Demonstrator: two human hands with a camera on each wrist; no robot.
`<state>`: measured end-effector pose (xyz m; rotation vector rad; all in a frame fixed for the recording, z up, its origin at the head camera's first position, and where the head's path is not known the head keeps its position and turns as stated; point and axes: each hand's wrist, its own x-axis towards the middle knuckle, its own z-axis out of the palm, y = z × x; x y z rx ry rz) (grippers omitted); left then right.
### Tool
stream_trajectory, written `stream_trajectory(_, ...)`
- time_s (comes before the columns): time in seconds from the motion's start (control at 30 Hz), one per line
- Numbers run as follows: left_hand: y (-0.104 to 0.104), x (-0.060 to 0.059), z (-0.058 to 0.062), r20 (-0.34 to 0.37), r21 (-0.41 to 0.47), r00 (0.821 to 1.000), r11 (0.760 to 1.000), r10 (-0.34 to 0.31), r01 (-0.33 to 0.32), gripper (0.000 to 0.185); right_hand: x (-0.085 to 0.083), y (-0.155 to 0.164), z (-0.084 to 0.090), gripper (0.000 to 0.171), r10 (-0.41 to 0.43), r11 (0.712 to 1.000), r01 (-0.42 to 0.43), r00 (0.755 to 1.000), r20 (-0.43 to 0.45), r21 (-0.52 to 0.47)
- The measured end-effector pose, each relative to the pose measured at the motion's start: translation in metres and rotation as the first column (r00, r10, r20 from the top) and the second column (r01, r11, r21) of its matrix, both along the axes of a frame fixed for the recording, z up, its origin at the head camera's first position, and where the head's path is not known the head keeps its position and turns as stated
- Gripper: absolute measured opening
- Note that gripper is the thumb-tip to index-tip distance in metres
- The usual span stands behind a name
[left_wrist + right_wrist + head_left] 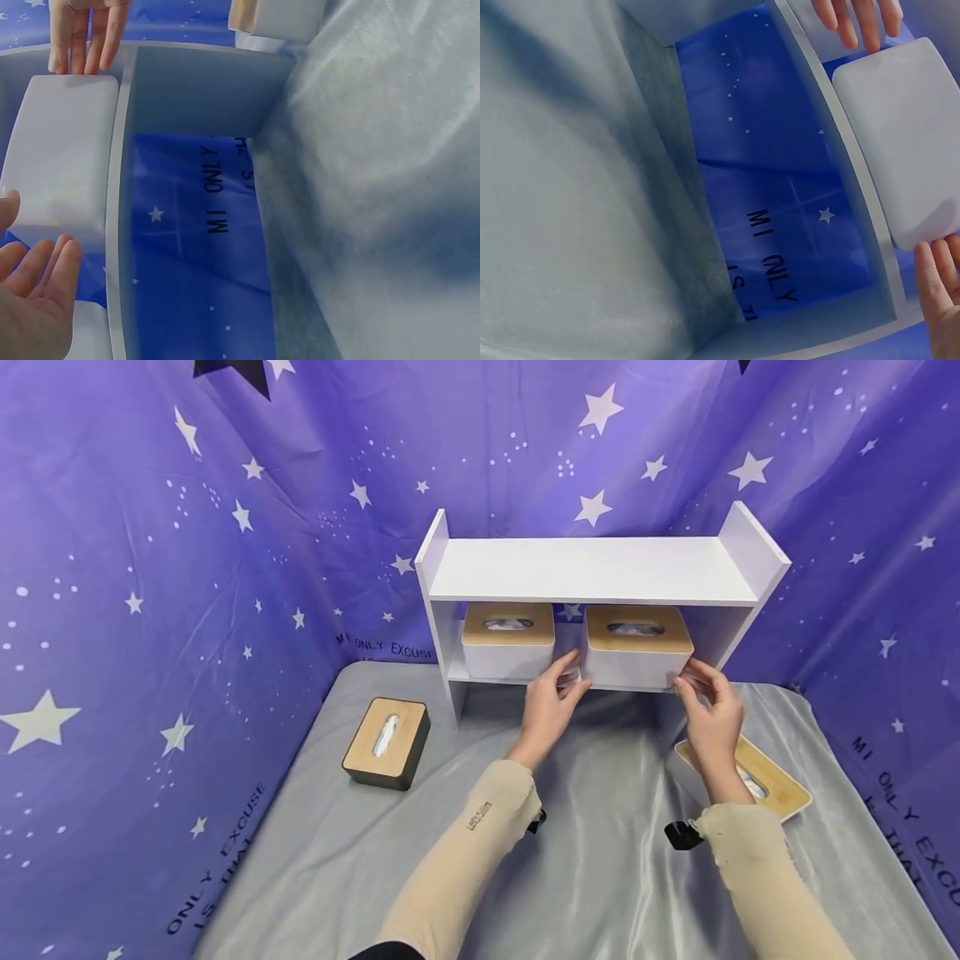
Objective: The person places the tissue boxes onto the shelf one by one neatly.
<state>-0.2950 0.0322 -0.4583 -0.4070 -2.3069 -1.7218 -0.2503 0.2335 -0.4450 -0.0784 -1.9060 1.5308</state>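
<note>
A white tissue box with a wooden lid (637, 647) stands on the right half of the lower board of a white two-tier shelf (592, 568). My left hand (566, 681) is at the box's front left corner and my right hand (693, 681) at its front right corner. In the left wrist view the box (64, 150) lies between my straight left fingers (45, 274), just off its near end, and my right fingers (82, 45), which touch its far end. In the right wrist view my right hand (941, 292) has straight fingers at the box (907, 135).
A second white box with a wooden lid (508, 643) sits to the left on the same board. On the grey cloth (600, 860) lie a dark box with a wooden lid (386, 742) at the left and another white one (772, 781) under my right forearm. Purple star curtains enclose the table.
</note>
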Motion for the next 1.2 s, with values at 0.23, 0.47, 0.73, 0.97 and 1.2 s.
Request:
stream_trajectory(0.23,-0.012,-0.002,-0.006,0.021,0.052,1.000,0.999,-0.018,0.016,0.044,-0.001,0.000,-0.008,0.034,0.029,0.999,-0.029,1.000,-0.009,-0.040)
stream_trajectory(0.47,-0.022,-0.002,-0.011,0.028,0.062,0.999,0.997,-0.044,0.042,0.041,-0.006,0.004,-0.018,0.034,0.071,0.989,-0.072,0.997,-0.012,-0.130)
stream_trajectory(0.73,-0.034,0.000,-0.017,0.048,0.101,0.998,0.994,-0.038,0.033,0.039,-0.006,0.002,-0.031,0.032,0.088,0.984,-0.085,0.996,0.013,-0.154)
stream_trajectory(0.97,-0.048,0.003,-0.028,0.054,0.108,0.998,0.994,-0.029,0.023,0.039,-0.002,-0.006,-0.039,0.030,0.178,0.957,-0.186,0.983,-0.054,-0.223)
stream_trajectory(1.2,-0.070,0.007,-0.035,0.054,0.117,0.999,0.993,0.007,-0.013,0.037,0.001,-0.019,-0.047,0.029,0.205,0.956,-0.206,0.978,-0.024,-0.209)
